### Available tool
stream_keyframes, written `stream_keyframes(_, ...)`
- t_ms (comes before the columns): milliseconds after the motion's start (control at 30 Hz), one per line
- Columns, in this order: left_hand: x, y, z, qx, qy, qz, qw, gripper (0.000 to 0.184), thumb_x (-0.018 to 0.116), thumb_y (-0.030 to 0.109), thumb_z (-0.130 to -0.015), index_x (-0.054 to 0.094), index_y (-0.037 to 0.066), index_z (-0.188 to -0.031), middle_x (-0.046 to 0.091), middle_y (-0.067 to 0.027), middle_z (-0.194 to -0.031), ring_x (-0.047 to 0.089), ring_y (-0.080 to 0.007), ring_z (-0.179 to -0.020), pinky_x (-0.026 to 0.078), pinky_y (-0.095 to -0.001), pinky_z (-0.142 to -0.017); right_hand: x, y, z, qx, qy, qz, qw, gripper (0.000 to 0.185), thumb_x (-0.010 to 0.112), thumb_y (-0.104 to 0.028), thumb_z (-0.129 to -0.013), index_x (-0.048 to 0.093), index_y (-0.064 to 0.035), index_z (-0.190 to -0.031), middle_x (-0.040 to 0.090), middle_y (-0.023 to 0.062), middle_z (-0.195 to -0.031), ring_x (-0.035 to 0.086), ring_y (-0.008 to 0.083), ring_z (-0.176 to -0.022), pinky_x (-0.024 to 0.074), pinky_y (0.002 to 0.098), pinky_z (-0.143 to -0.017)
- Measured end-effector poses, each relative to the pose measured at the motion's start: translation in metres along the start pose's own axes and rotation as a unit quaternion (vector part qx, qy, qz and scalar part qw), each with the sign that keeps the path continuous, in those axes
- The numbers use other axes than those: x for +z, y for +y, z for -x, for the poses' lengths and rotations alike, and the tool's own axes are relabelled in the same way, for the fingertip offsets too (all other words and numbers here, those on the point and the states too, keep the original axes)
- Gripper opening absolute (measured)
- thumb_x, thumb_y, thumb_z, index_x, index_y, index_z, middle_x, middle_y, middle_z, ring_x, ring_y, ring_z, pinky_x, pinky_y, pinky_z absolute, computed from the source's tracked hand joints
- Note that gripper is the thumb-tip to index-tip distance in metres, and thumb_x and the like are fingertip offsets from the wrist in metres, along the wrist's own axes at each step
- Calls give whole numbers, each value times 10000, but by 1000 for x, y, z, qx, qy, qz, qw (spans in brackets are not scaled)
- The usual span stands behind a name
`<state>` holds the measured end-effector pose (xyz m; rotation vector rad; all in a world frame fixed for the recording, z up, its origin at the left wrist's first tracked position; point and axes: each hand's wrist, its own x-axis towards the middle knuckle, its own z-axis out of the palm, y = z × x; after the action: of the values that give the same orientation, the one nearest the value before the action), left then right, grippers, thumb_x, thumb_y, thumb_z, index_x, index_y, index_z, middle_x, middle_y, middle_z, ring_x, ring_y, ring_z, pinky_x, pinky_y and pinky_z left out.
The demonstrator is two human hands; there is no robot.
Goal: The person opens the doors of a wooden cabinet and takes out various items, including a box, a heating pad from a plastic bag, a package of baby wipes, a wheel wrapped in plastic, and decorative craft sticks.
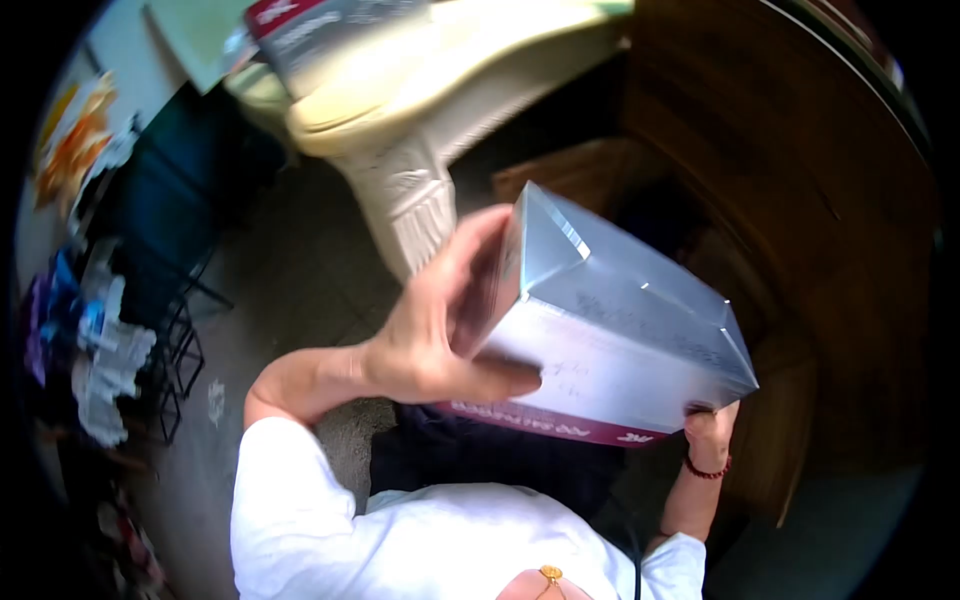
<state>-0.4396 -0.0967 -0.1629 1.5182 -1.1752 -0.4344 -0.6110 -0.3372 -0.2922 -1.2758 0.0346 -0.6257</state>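
Note:
A box (620, 350) in clear plastic wrap, silver-grey with a dark red band and white lettering, is held tilted in front of my chest. My left hand (430, 335) grips its left end, the thumb lying across the printed side and the other fingers behind the edge. At the lower right corner my right hand (710, 425) holds the box too, most of its fingers hidden behind it. A red bead bracelet (708, 468) circles my right wrist.
Beyond the box stands a cream plastic stool (400, 190) with a similar grey and red box (330, 35) on top. Dark wooden furniture (800, 200) curves along the right. Plastic bags (95, 345) and a dark metal frame (180, 360) are at the left.

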Motion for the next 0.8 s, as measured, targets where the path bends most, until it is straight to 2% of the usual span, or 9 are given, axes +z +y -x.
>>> stream_keyframes(100,-45,26,8,87,48,-96,990,963,798,109,-521,246,-41,-1296,410,-164,-1204,417,-203,-1137,352,-326,-953,17,2,-22,-104,-62,8,993,811,687,-402,-729,308,41,-1293,452,130,-1230,446,218,-1121,353,336,-939)
stream_keyframes(133,-62,30,17,108,144,-83,980,803,767,124,-566,329,-47,-1216,464,-145,-1093,476,-201,-1014,403,-316,-868,32,-6,-30,-120,-49,1,992,781,652,-382,-767,283,43,-1309,449,141,-1232,456,223,-1116,361,340,-939)
stream_keyframes(267,-108,53,5,227,375,-42,898,370,671,174,-705,543,-51,-970,601,-107,-820,597,-183,-741,491,-278,-686,-1,26,-23,22,25,-80,996,384,501,-174,-885,431,52,-1187,591,163,-993,606,178,-789,487,260,-693)
stream_keyframes(333,-126,49,-17,236,452,-82,856,429,659,253,-724,537,-48,-1005,578,-128,-964,584,-181,-854,486,-295,-746,-13,45,-22,55,53,-92,993,335,487,-146,-887,453,51,-1156,603,150,-937,603,165,-740,486,250,-656)
stream_keyframes(467,-182,9,-54,290,447,-153,832,383,684,213,-729,543,-27,-993,578,-60,-915,540,-134,-809,420,-257,-749,-28,77,-27,147,111,-73,980,288,495,-136,-882,488,40,-1110,615,125,-844,595,144,-683,482,246,-611)
stream_keyframes(600,-203,-21,-71,245,469,-265,806,284,573,192,-830,600,-9,-1029,606,-98,-1052,545,-155,-985,377,-265,-911,-73,141,-31,243,169,-49,954,293,571,-187,-838,523,-16,-1071,625,113,-864,609,169,-728,500,274,-641)
stream_keyframes(633,-210,-25,-76,253,471,-245,809,261,586,220,-832,607,9,-983,636,-74,-975,589,-145,-869,429,-265,-837,-86,157,-35,260,186,-53,946,285,578,-190,-831,530,-26,-1059,626,114,-868,613,176,-739,504,278,-649)
stream_keyframes(700,-219,-31,-82,210,477,-324,789,349,541,313,-861,584,77,-1115,625,-53,-1054,577,-123,-921,409,-248,-872,-112,184,-37,277,183,-32,943,259,589,-203,-817,542,-38,-1011,626,118,-877,616,192,-757,511,290,-661)
stream_keyframes(800,-220,-34,-89,30,526,-385,758,410,509,399,-870,559,120,-1167,549,-33,-1192,494,-139,-1104,329,-251,-973,-138,217,-50,316,258,12,913,270,594,-218,-804,545,-30,-992,625,125,-862,611,201,-714,506,307,-622)
